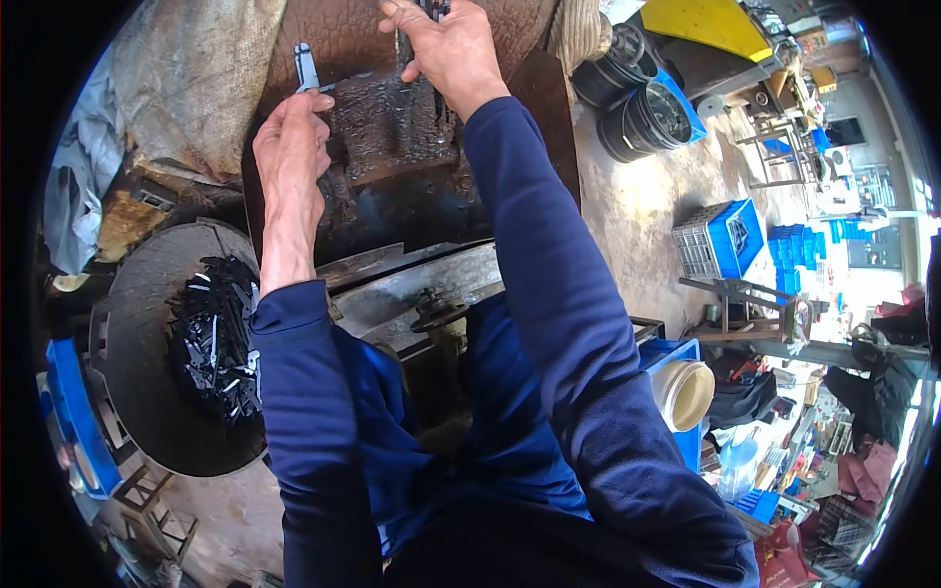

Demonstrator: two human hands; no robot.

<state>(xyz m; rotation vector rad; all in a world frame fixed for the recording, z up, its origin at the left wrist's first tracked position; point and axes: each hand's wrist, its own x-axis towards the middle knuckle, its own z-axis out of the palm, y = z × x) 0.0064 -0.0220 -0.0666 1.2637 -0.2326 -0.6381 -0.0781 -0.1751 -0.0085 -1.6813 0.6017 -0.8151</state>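
My left hand (292,137) pinches the near end of a small flat grey metal piece (308,71), which points away from me over the left part of a wet, dark metal work surface (363,162). Farther right, at the upper edge of the view, my right hand (451,51) is closed with its fingers bent. Dark thin strips (432,8) show beside its fingers, partly cut off by the edge; what exactly it grips I cannot make out. Water or wet grit glistens on the surface below both hands.
A large round tub (137,323) holding many dark metal strips (216,343) stands at left. At right are black buckets (647,122), a crate (720,240) with a blue liner and a pale round container (683,395). Stained cloth (201,78) hangs at upper left.
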